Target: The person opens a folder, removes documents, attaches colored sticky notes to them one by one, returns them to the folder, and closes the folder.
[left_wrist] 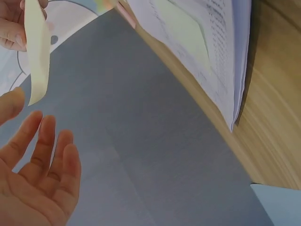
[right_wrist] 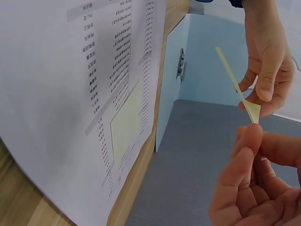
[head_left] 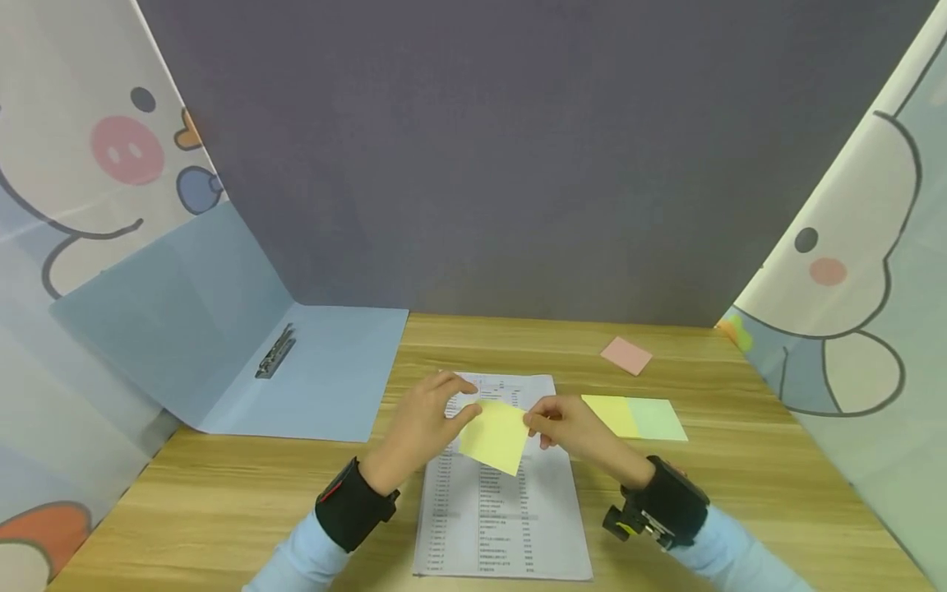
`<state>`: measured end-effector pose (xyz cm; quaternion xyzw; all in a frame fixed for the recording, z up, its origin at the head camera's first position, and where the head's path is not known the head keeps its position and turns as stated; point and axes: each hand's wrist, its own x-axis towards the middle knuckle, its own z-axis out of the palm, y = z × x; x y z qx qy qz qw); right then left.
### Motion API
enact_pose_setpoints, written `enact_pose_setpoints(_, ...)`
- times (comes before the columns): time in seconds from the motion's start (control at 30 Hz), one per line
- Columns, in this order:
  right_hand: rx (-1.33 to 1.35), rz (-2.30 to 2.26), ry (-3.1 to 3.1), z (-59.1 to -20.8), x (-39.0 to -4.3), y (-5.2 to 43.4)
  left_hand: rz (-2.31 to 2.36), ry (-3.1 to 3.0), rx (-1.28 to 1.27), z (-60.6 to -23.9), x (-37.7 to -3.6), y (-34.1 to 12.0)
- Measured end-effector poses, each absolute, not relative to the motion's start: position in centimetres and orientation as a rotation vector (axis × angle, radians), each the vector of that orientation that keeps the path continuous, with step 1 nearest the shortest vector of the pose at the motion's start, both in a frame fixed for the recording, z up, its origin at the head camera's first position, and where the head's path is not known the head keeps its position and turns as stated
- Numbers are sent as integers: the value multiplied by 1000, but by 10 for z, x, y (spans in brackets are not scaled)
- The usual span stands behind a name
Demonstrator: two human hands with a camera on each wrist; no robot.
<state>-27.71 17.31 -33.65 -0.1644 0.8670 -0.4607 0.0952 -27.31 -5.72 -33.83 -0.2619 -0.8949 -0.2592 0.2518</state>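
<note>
The right hand (head_left: 573,423) pinches a thin, square, pale-yellow paper sticky note (head_left: 497,437) by one corner, its remaining fingers curled in. The left hand (head_left: 431,411) is loosely spread, its thumb just beside the note's opposite edge; whether it touches is unclear, and it grips nothing. The corner hold probably keeps the note's face uncovered. That note is raised over a stack of white printed sheets (head_left: 503,526); its visible face looks blank, and it bends slightly, curving when seen edge-on.

Another pale square note (right_wrist: 127,122) lies flat near the sheets' far edge. Off their right edge sit a yellow sticky pad (head_left: 610,415) and a pale-green one (head_left: 657,418), side by side, presumably there for easy reach. A small pink paper rectangle (head_left: 626,355) lies towards the far right corner of the wood-grain table (head_left: 755,477). At its far left corner, a light-blue folder (head_left: 325,378) stands open, exposing its metal clip (head_left: 275,352).
</note>
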Motion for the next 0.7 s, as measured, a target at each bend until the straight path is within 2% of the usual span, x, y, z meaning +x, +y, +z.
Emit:
enact_pose_setpoints(0.43,-569,-1350,2542,-337,-274,175,-740,-2528,-753,-344,-274,-52)
enact_pose_setpoints(0.7,-634,-1149,2622,-354,-274,181,-638,-2813,-812,-356,-274,-47)
